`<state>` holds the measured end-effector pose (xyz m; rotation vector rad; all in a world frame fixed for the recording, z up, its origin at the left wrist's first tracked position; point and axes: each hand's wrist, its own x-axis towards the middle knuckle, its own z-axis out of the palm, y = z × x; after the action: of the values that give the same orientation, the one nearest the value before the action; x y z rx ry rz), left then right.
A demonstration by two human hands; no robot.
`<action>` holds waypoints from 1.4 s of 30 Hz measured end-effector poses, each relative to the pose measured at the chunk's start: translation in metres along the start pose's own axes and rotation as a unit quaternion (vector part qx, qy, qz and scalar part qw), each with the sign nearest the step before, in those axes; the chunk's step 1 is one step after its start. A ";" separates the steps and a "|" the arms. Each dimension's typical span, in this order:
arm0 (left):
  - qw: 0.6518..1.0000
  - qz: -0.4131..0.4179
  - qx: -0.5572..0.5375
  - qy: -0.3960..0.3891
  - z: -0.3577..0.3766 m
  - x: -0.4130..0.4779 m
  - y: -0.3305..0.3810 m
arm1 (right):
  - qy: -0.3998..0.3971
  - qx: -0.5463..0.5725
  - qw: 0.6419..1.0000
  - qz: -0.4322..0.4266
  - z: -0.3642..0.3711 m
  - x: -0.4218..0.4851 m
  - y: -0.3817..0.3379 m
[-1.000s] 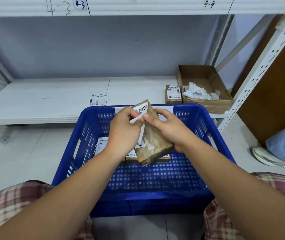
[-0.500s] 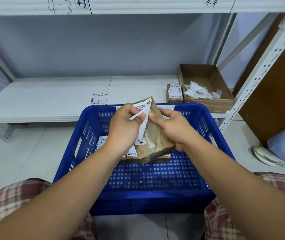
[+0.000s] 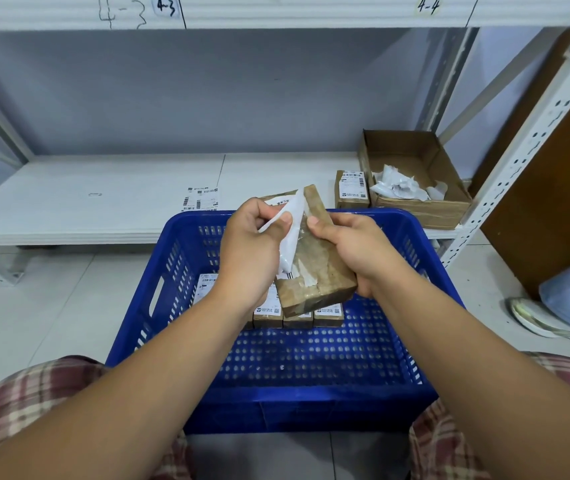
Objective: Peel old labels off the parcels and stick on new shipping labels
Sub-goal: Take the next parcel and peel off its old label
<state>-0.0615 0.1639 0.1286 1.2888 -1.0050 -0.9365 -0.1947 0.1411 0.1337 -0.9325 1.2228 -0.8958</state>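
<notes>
Centrally, head view: the right hand (image 3: 349,251) grips a brown, tape-wrapped parcel (image 3: 321,268), tilted above a blue perforated plastic crate (image 3: 311,407). The left hand (image 3: 249,251) pinches the parcel's white paper label (image 3: 294,230), partly lifted from its face. Further labelled brown parcels (image 3: 328,311) lie in the crate; crumpled white paper (image 3: 399,188) lies in an open cardboard box (image 3: 411,150).

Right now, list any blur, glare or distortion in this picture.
Head view: soft, even light, no hard shadows; the label the left hand peels off the parcel is slightly smeared and shiny; the wide lens stretches the frame's edges, so the forearms loom large; print on the boxes in the blue crate is too small to read.
</notes>
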 end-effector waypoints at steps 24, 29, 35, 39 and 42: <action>0.972 0.039 0.230 -0.029 -0.014 0.012 0.000 | 0.104 -0.274 0.940 -0.176 0.017 -0.005 0.027; 0.979 0.051 0.198 0.020 -0.013 0.017 -0.002 | 0.059 -0.239 0.953 -0.174 0.017 -0.006 0.018; 0.986 0.047 0.160 0.018 -0.014 0.016 0.002 | 0.012 -0.219 0.961 -0.167 0.020 -0.015 0.020; 0.983 0.036 0.177 -0.031 -0.010 0.010 0.002 | 0.040 -0.219 0.957 -0.187 0.015 -0.009 0.016; 0.989 0.034 0.135 -0.048 -0.006 0.004 0.003 | 0.052 -0.216 0.954 -0.200 0.011 -0.006 0.015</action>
<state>-0.0545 0.1621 0.1315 1.4333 -1.2768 -0.8376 -0.1840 0.1534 0.1229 -1.5403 1.3762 -1.0213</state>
